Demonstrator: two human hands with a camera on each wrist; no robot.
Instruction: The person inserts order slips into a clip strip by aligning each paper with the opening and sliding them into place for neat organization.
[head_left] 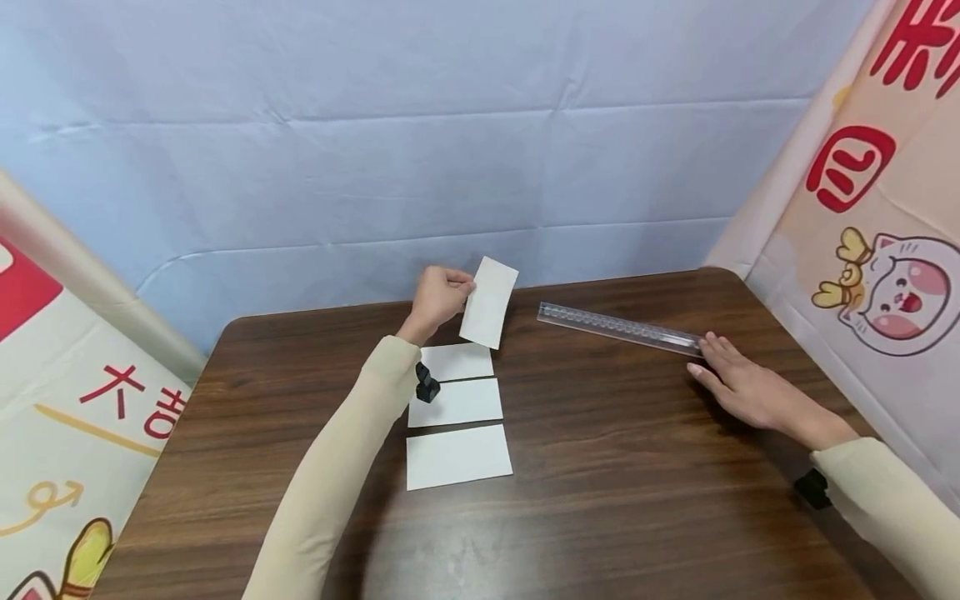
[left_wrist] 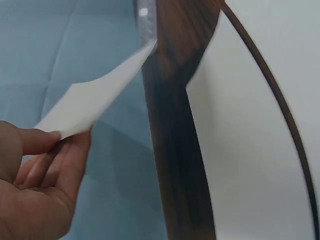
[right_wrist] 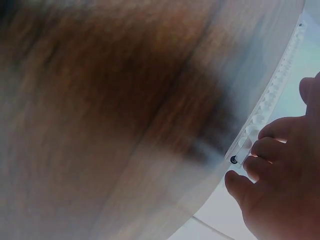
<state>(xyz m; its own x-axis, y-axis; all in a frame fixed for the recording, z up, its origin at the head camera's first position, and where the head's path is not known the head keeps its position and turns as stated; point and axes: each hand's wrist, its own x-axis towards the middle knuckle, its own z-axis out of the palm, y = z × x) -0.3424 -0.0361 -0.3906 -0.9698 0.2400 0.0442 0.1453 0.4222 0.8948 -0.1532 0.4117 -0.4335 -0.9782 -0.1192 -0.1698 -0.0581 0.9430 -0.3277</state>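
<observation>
At the table's far side my left hand [head_left: 441,296] pinches a white paper card [head_left: 489,304] by its left edge, thumb on one face and fingers behind. The card is lifted and tilted, slightly bent in the left wrist view [left_wrist: 92,102]. Three more white cards lie in a column nearer to me: a far card [head_left: 461,360], a middle card [head_left: 468,402] and a near card [head_left: 459,457]. A clear plastic ruler [head_left: 607,323] lies aslant to the right. My right hand [head_left: 750,392] rests its outstretched fingers at the ruler's right end.
The brown wooden table [head_left: 600,500] ends at a pale blue cloth backdrop [head_left: 420,175] just past the lifted card. Printed banners hang at the left [head_left: 82,400] and right [head_left: 870,250]. A black wrist mount [head_left: 427,383] hangs over the laid cards.
</observation>
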